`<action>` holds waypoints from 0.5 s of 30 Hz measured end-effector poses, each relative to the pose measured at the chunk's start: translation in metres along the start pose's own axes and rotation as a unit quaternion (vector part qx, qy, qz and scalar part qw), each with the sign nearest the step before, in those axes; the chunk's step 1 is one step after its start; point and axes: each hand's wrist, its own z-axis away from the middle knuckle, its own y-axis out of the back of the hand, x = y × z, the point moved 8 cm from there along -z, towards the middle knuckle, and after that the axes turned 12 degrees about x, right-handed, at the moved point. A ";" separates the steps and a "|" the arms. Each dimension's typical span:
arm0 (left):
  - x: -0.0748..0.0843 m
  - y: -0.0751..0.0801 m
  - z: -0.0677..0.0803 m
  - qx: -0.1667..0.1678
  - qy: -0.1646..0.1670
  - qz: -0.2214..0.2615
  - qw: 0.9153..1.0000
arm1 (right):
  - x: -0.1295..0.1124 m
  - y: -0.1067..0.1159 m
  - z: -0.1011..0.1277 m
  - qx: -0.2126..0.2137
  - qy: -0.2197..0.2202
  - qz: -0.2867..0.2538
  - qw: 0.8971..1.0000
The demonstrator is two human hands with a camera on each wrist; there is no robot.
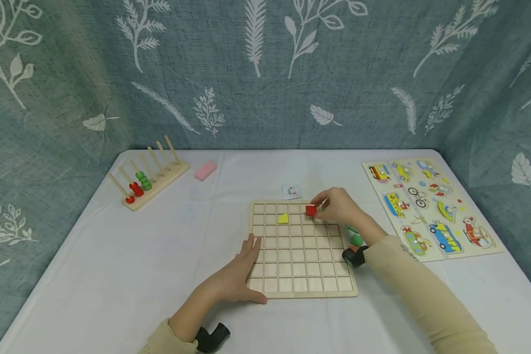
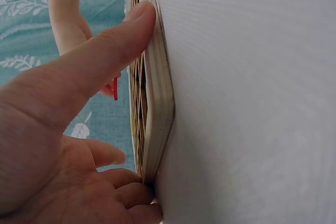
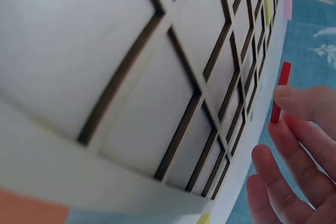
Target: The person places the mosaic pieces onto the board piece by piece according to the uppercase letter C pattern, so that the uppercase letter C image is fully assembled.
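Note:
A wooden grid board [image 1: 299,295] lies flat on the white table. My right hand [image 1: 339,206] pinches a thin red square tile [image 1: 310,210] between thumb and fingertips, over the board's back right part. In the right wrist view, the red tile [image 3: 281,93] is held edge-on, apart from the grid. A yellow tile [image 1: 283,219] with one slanted side sits in a cell near the back left. My left hand [image 1: 236,275] rests spread against the board's left side, its thumb at the front left corner; the left wrist view shows the thumb [image 2: 105,56] touching the wooden rim.
A small patterned grid card [image 1: 291,191] lies behind the board. Green pieces [image 1: 356,239] and an orange piece [image 1: 353,249] lie by its right edge, partly under the right wrist. Farther out are a picture puzzle [image 1: 429,206], a peg rack with beads [image 1: 157,186] and a pink block [image 1: 205,170].

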 end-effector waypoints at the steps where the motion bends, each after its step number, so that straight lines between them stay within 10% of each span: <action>1: 0.000 0.000 0.000 0.000 0.000 -0.001 1.000 | -0.001 -0.001 -0.001 -0.001 0.000 -0.001 1.000; 15: 0.002 0.002 0.001 0.003 0.003 -0.002 1.000 | -0.015 -0.017 -0.007 -0.013 0.006 0.009 1.000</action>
